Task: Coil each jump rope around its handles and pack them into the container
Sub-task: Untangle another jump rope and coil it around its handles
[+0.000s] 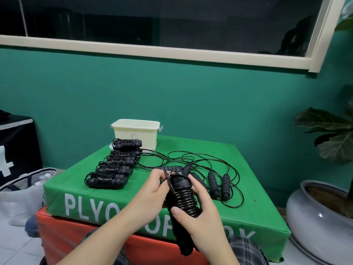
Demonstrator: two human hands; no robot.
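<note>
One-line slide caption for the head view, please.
Both hands, left and right, wrap a rope around its handles; coiled ropes wait beside the container.

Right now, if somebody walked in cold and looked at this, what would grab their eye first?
Probably the two hands up front: the right hand grips a coiled jump rope while the left hand pinches the cord end at its top. Behind them, a bright green plyo box carries a row of coiled ropes on its left, a tangle of loose ropes on its right, and a cream container at the back.
</note>
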